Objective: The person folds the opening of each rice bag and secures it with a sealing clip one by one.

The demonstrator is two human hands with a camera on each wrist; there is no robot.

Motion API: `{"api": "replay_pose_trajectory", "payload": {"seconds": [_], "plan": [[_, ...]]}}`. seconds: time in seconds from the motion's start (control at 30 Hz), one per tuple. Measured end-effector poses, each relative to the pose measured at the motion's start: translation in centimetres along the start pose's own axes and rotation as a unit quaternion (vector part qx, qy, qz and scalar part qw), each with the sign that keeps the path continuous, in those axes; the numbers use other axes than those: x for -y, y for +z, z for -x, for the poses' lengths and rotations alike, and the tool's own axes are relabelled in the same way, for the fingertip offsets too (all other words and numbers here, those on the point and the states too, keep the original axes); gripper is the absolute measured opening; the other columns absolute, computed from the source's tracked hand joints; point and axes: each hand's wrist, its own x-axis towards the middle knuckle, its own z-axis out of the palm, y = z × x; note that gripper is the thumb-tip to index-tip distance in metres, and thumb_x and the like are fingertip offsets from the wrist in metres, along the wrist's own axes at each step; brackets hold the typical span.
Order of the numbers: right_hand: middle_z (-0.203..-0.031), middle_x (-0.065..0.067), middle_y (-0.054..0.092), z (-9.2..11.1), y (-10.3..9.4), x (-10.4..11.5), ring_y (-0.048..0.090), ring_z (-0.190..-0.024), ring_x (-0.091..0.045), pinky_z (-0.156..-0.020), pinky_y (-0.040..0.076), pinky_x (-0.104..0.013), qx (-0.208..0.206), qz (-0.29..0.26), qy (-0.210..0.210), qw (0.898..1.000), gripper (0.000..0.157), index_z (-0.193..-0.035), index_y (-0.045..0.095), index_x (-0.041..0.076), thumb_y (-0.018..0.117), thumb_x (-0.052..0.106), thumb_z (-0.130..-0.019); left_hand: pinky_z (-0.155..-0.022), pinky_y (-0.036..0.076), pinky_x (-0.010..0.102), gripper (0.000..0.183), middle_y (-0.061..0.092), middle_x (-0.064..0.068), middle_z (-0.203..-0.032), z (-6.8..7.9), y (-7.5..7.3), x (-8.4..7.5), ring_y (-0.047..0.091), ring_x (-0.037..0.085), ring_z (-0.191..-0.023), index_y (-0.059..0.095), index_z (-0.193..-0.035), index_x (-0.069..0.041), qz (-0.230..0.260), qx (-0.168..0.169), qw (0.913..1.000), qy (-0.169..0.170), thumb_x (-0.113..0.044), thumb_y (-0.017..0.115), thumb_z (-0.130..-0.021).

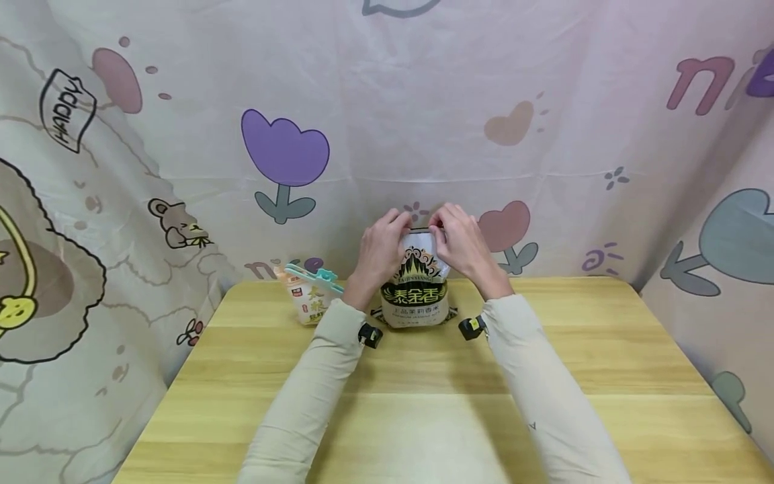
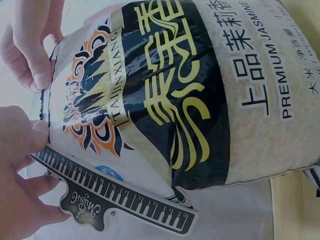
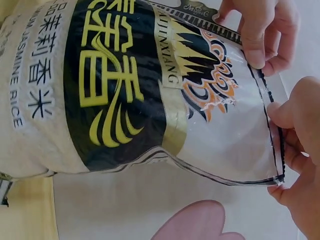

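A printed bag of jasmine rice (image 1: 417, 296) stands upright on the table, its flat top raised between both hands. My left hand (image 1: 379, 249) pinches the top edge near one corner. Under that hand's fingers lies a dark clip (image 2: 115, 194) with piano keys and the word Music on it, held along the bag's side. On the other side, my right hand (image 1: 462, 242) pinches the same edge between thumb and fingers, its thumb (image 3: 282, 114) flat on the printed face. The bag's lower part is plump with grains; the upper part is slack.
To the left stands a smaller food bag (image 1: 310, 304) with a turquoise clip (image 1: 314, 274) across its top. A printed curtain (image 1: 393, 101) hangs right behind the wooden table (image 1: 411, 417). Each wrist carries a small black camera.
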Motion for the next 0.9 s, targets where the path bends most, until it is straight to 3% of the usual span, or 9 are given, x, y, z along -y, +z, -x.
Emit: {"api": "replay_pose_trajectory", "payload": {"seconds": [0.2, 0.4, 0.7, 0.9], "plan": [[-0.097, -0.013, 0.063, 0.0, -0.2, 0.2, 0.055, -0.088, -0.028, -0.081, 0.044, -0.048, 0.015, -0.015, 0.017, 1.0, 0.004, -0.097, 0.065, 0.0, 0.065, -0.002, -0.094, -0.068, 0.049, 0.037, 0.007, 0.059, 0.004, -0.1, 0.2, -0.4, 0.2, 0.057, 0.023, -0.081, 0.065, -0.105, -0.011, 0.001, 0.013, 0.9999, -0.004, -0.009, 0.06, -0.103], [-0.099, -0.011, 0.063, 0.4, -0.5, -0.2, 0.056, -0.093, -0.028, -0.085, 0.045, -0.05, 0.028, -0.02, 0.037, 0.999, 0.004, -0.1, 0.066, 0.001, 0.066, 0.004, -0.098, -0.08, 0.049, 0.044, 0.007, 0.063, 0.004, -0.108, 0.3, -0.4, 0.2, 0.06, 0.026, -0.093, 0.065, -0.109, -0.014, 0.006, 0.032, 0.9994, -0.011, -0.014, 0.059, -0.105], [-0.118, -0.011, 0.066, 1.2, -1.0, -0.7, 0.056, -0.107, -0.03, -0.09, 0.042, -0.053, 0.032, -0.018, 0.052, 0.998, 0.022, -0.12, 0.068, 0.003, 0.067, 0.01, -0.099, -0.103, 0.042, 0.053, 0.031, 0.062, 0.005, -0.131, 0.2, -0.5, 0.3, 0.056, 0.029, -0.119, 0.059, -0.137, -0.02, 0.016, 0.063, 0.9978, -0.014, -0.023, 0.058, -0.106], [-0.131, -0.012, 0.061, 2.9, -1.9, -0.9, 0.052, -0.121, -0.034, -0.096, 0.04, -0.058, -0.006, -0.007, 0.055, 0.998, 0.032, -0.128, 0.065, 0.005, 0.069, 0.012, -0.098, -0.11, 0.037, 0.052, 0.038, 0.054, 0.008, -0.144, 1.5, -1.4, 1.0, 0.048, 0.03, -0.131, 0.056, -0.143, -0.019, 0.029, 0.051, 0.998, -0.022, -0.026, 0.057, -0.106]]}}
